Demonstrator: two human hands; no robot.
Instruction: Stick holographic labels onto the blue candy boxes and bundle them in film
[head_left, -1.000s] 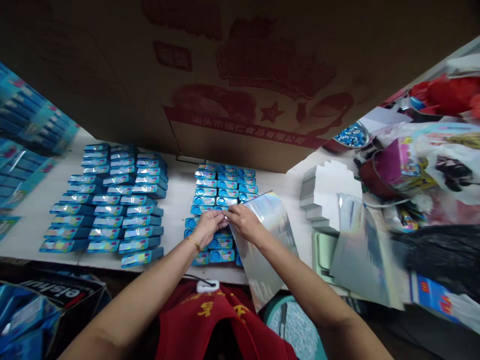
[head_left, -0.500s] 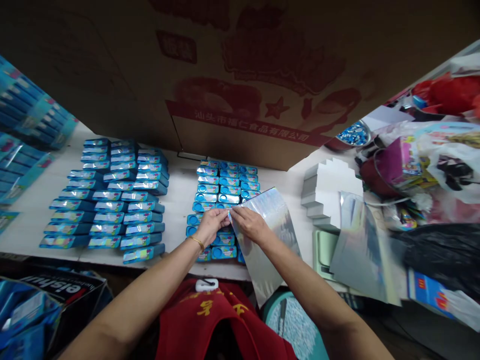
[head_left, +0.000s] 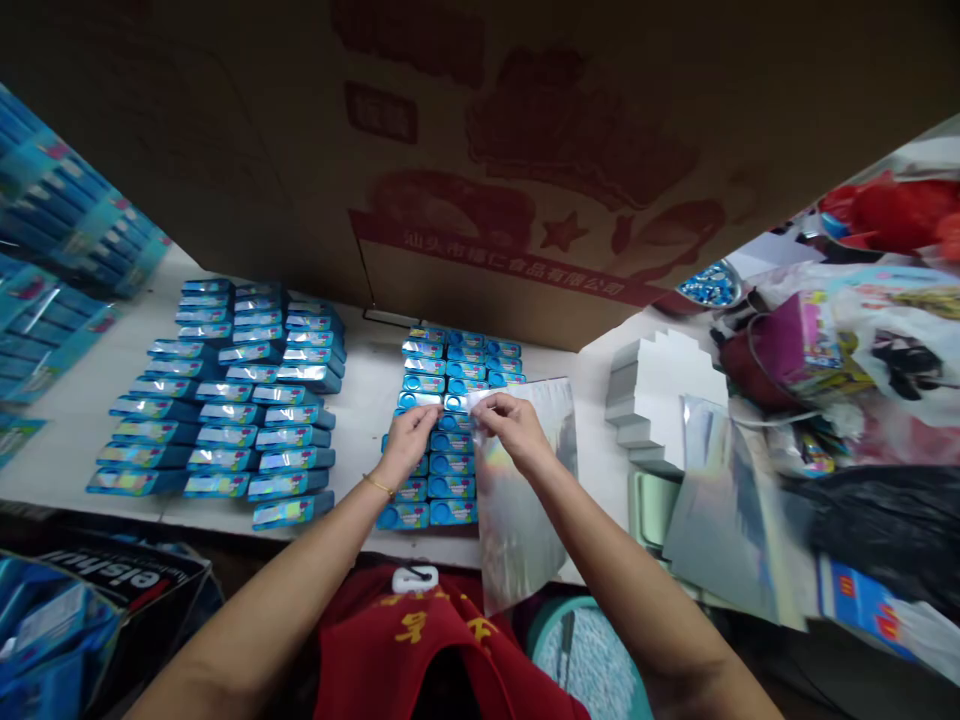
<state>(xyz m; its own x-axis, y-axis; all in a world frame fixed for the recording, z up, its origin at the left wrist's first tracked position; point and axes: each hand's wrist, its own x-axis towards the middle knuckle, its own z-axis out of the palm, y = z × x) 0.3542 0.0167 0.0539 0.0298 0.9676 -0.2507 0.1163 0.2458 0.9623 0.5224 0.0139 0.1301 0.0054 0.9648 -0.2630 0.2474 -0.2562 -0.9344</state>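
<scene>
My left hand (head_left: 409, 440), a gold bangle on its wrist, is over the left column of small blue boxes (head_left: 453, 488) laid in rows. Its thumb and fingers are pinched together; whatever is between them is too small to make out. To the right, my right hand (head_left: 511, 425) grips the upper left edge of a shiny silver sheet (head_left: 521, 530) with rainbow reflections. This sheet covers part of the right column of boxes and hangs past the table's front edge.
Stacked blue boxes (head_left: 229, 435) stand left on the white table (head_left: 360, 430). A large cardboard carton (head_left: 480, 270) blocks the back. White card stacks (head_left: 660, 390), a green scale (head_left: 651, 508) and more silver sheets (head_left: 720, 510) lie right. A teal tub (head_left: 592, 660) stands below.
My hands have moved apart, the left one leftward and the right one rightward. The silver sheet has turned more upright and shifted, showing more of the boxes' lower rows.
</scene>
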